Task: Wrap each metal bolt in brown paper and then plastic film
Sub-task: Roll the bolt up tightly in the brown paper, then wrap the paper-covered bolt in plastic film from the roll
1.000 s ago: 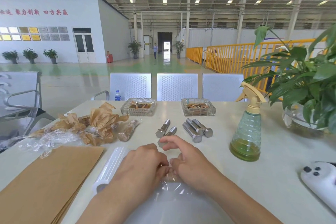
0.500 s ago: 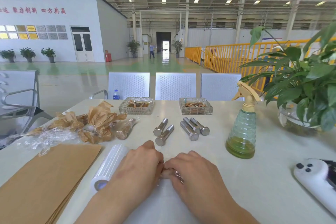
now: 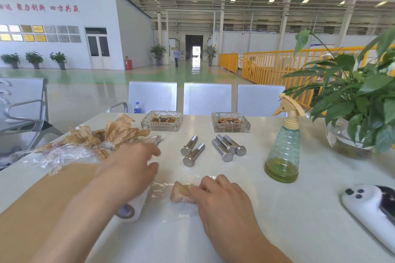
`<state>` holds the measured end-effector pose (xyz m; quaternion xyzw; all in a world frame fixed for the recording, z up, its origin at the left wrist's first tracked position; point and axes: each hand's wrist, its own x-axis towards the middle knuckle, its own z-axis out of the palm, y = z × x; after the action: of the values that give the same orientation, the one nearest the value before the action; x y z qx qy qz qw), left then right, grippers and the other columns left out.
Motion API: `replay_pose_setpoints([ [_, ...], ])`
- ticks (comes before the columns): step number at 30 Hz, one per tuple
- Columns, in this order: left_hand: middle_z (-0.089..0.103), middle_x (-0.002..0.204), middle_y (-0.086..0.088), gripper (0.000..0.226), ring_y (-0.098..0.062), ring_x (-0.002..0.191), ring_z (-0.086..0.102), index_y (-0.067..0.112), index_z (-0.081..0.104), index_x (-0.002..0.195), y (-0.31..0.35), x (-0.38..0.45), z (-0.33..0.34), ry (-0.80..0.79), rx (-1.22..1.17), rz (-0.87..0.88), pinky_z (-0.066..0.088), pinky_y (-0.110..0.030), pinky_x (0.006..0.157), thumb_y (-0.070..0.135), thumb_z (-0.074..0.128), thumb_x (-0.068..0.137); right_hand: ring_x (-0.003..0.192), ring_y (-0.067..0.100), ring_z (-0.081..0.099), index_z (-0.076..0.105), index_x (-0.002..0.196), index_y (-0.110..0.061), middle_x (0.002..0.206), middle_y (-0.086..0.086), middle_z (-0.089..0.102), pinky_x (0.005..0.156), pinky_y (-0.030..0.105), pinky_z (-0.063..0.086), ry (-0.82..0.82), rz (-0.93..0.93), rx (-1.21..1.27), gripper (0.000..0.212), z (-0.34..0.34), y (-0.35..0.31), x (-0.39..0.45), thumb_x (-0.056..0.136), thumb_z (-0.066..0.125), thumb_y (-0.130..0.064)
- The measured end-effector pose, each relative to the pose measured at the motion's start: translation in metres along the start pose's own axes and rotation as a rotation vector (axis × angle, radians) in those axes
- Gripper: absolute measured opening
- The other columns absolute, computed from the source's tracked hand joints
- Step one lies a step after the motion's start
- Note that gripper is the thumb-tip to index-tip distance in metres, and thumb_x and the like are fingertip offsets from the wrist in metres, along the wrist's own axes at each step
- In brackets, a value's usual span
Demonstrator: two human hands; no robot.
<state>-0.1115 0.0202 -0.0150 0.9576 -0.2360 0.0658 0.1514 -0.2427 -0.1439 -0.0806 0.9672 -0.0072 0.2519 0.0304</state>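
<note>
The right hand is pressing down on a paper-wrapped bolt lying on a sheet of plastic film at the near middle of the counter; its fingers are curling over the bundle's right end, holding it in place. The left hand is hovering at ten o'clock from the bundle, fingers spread and loosely bent, gripping nothing, blurred in front of the pile of wrapped bolts. The film roll is lying just under the left wrist, beside the stack of brown paper.

The film stage of this bolt looks to be in hand. Five bare bolts are waiting at twelve o'clock. Next, the film probably needs rolling round the bundle and tearing from the roll, which calls for both hands and steady tension.
</note>
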Motion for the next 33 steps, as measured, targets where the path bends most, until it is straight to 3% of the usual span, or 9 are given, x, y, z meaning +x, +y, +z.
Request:
replay_pose_setpoints([
  [4,0.044,0.142,0.001,0.070,-0.026,0.122,0.056,0.042,0.042,0.143,-0.010,-0.006,0.006,-0.177,0.136,-0.202,0.050,-0.040,0.098,0.068,0.063,0.081,0.061,0.019,0.057,0.041,0.095,-0.037,0.068,-0.009,0.058,0.047,0.031,0.048,0.079,0.000,0.042,0.061,0.001,-0.003,-0.006,0.057,0.086,-0.018],
  [6,0.038,0.147,-0.001,0.076,-0.029,0.119,0.060,0.047,0.030,0.147,-0.006,-0.013,0.016,-0.221,0.117,-0.208,0.051,-0.044,0.097,0.064,0.063,0.081,0.066,0.020,0.058,0.050,0.096,-0.037,0.071,-0.009,0.059,0.050,0.032,0.051,0.071,0.017,0.071,0.040,-0.002,-0.004,-0.009,0.071,0.079,-0.025],
  [9,0.042,0.136,-0.005,0.072,-0.032,0.110,0.063,0.050,0.029,0.144,-0.002,-0.014,0.021,-0.201,0.090,-0.202,0.053,-0.044,0.094,0.055,0.062,0.079,0.077,0.019,0.060,0.068,0.096,-0.034,0.080,-0.009,0.062,0.060,0.034,0.053,0.023,0.033,0.083,0.013,-0.005,-0.004,-0.010,0.084,0.065,-0.031],
  [13,0.053,0.111,0.001,0.072,-0.026,0.087,0.072,0.042,0.035,0.146,0.001,-0.010,0.006,-0.202,-0.058,-0.201,0.057,-0.038,0.086,0.048,0.066,0.082,0.105,0.019,0.050,0.061,0.118,-0.032,0.108,-0.011,0.056,0.085,0.034,0.046,-0.102,0.023,0.076,0.036,-0.004,0.001,-0.010,0.100,0.030,-0.038],
  [17,0.059,0.094,0.012,0.059,-0.008,0.048,0.070,0.055,0.046,0.130,0.020,-0.008,-0.032,-0.059,-0.398,-0.153,0.053,-0.028,0.072,0.054,0.071,0.076,0.108,0.021,0.048,0.061,0.119,-0.030,0.112,-0.009,0.056,0.089,0.035,0.044,-0.106,0.006,0.070,0.038,-0.006,-0.001,-0.011,0.100,0.029,-0.037],
  [23,0.053,0.091,0.025,0.035,0.006,0.079,0.049,0.051,0.052,0.110,0.083,0.002,-0.021,-0.080,-0.628,-0.028,0.037,-0.020,0.060,0.051,0.071,0.080,0.107,0.024,0.055,0.061,0.130,-0.028,0.118,-0.008,0.062,0.086,0.036,0.049,-0.149,0.013,0.073,0.042,-0.013,-0.004,-0.014,0.094,0.040,-0.032],
  [27,0.060,0.096,0.013,0.039,-0.005,0.084,0.060,0.036,0.056,0.106,0.115,0.017,0.011,-0.213,-0.537,-0.008,0.049,-0.027,0.068,0.053,0.071,0.075,0.089,0.019,0.067,0.075,0.095,-0.029,0.096,-0.010,0.071,0.077,0.027,0.054,-0.168,0.078,0.063,0.027,-0.016,-0.008,-0.022,0.074,0.064,-0.041],
  [30,0.063,0.100,0.004,0.049,-0.013,0.089,0.063,0.028,0.059,0.100,0.128,0.022,0.028,-0.267,-0.498,-0.041,0.051,-0.031,0.070,0.058,0.061,0.061,0.113,0.022,0.066,0.074,0.113,-0.025,0.120,-0.005,0.070,0.096,0.031,0.053,-0.186,0.089,0.117,0.044,-0.010,-0.010,-0.032,0.080,0.056,-0.047],
  [33,0.064,0.096,0.003,0.047,-0.011,0.083,0.062,0.023,0.061,0.096,0.130,0.025,0.041,-0.339,-0.461,-0.068,0.040,-0.027,0.059,0.057,0.061,0.064,0.128,0.023,0.061,0.076,0.116,-0.024,0.134,-0.001,0.067,0.098,0.035,0.055,-0.203,0.113,0.089,0.058,-0.008,-0.013,-0.038,0.075,0.053,-0.057],
])
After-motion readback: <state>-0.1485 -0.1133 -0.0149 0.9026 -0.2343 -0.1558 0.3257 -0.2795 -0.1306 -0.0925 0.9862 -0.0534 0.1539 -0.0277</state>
